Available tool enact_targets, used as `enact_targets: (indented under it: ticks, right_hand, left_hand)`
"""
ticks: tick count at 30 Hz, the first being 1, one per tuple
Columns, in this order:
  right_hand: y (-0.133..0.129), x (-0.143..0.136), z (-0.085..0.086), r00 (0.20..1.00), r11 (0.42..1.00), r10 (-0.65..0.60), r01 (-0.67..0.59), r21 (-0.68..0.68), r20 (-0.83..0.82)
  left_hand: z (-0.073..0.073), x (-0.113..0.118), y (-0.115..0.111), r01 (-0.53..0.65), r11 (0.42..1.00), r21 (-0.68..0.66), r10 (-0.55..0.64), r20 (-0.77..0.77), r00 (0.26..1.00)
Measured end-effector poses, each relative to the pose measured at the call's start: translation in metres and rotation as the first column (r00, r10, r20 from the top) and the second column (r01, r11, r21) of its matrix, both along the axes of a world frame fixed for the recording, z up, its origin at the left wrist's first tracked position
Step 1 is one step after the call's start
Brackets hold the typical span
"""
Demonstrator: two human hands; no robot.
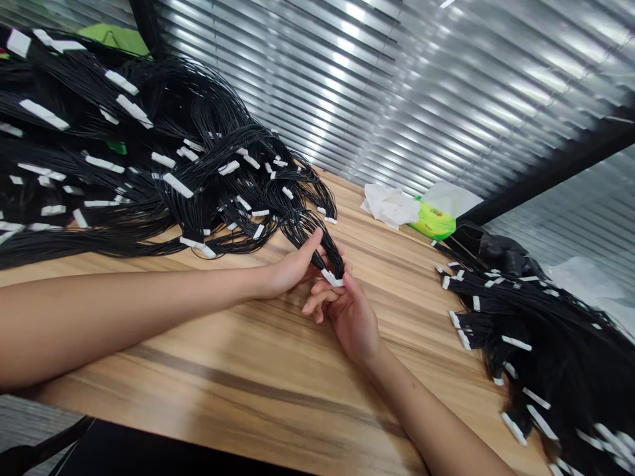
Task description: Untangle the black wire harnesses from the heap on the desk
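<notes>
Both hands meet over the middle of the table on a looped black wire harness (328,246) made of many thin wires. My left hand (294,270) is closed around the wires, its thumb lying along them from the left. At the near end of the loop are white connectors (331,277), pinched by the thumb and fingers of my right hand (353,317). Just beyond, a large tangled pile of black wire harnesses (213,152) with white connectors covers the left and back; the held wires lie against its edge.
A second heap of black harnesses (555,337) lies on the right side of the wooden table (238,370). White tissues (391,203) and a green packet (434,219) sit at the back, before metallic blinds (337,79). A dark bag-like item (506,250) is behind the right heap.
</notes>
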State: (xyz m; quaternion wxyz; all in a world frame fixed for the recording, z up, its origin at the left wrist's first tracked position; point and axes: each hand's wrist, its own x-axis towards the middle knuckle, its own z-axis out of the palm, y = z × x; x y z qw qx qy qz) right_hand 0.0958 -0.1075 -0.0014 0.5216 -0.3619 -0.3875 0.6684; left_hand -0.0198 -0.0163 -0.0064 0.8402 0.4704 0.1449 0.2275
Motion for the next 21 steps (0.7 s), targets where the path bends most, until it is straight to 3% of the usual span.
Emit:
enact_targets:
  ticks: [3,7,10,12,16,21]
  right_hand:
    - [-0.002,-0.002,0.001,0.999,0.999,0.033,-0.033,0.0,-0.006]
    - [-0.003,0.0,0.004,0.999,1.0,-0.004,0.004,-0.005,-0.032]
    - [-0.001,0.003,0.005,0.994,0.994,-0.108,0.108,-0.008,-0.019]
    - [0.001,0.006,0.004,0.987,0.987,-0.159,0.159,-0.023,0.017]
    - [0.004,0.009,0.0,0.969,0.972,-0.229,0.232,-0.03,0.089]
    - [0.005,0.011,-0.003,0.957,0.973,-0.228,0.229,0.017,0.181]
  left_hand:
    - [0.0,0.0,-0.001,-0.127,0.991,0.032,0.128,-0.032,0.991]
    - [-0.001,-0.003,0.0,-0.086,0.963,0.256,0.11,-0.077,0.991]
    - [0.002,-0.006,0.005,0.021,0.849,0.527,0.054,-0.126,0.991]
    - [0.006,-0.008,0.007,0.022,0.769,0.638,0.063,-0.111,0.992]
    - [0.013,-0.009,0.009,-0.127,0.699,0.704,0.191,-0.012,0.982]
    - [0.014,-0.009,0.01,-0.102,0.696,0.711,0.144,0.001,0.99]
